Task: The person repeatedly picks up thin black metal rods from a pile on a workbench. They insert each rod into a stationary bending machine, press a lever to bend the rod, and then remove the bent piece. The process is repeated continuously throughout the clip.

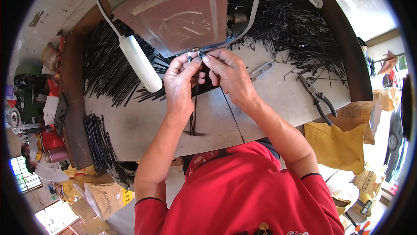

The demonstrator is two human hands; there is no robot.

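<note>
Both of my hands meet just under the front of a machine head with a reddish metal cover [173, 22]. My left hand [179, 85] is closed, thumb against the fingers, on a thin black rod [195, 107] that hangs down toward me. My right hand [232, 74] pinches close beside it, and another thin black rod [230, 110] slants down from under it to the table's near edge. A small shiny piece shows between the fingertips. The fingers hide the rods' upper ends, so I cannot tell how they meet the machine.
Heaps of black rods [110, 61] lie left, with a smaller bundle [100, 141] nearer; tangled black rods [299, 31] fill the far right. Pliers [315, 96] and a metal bracket [262, 70] lie right. A white lamp [141, 63] hangs left of my hands. Raised edges border the metal table [134, 126].
</note>
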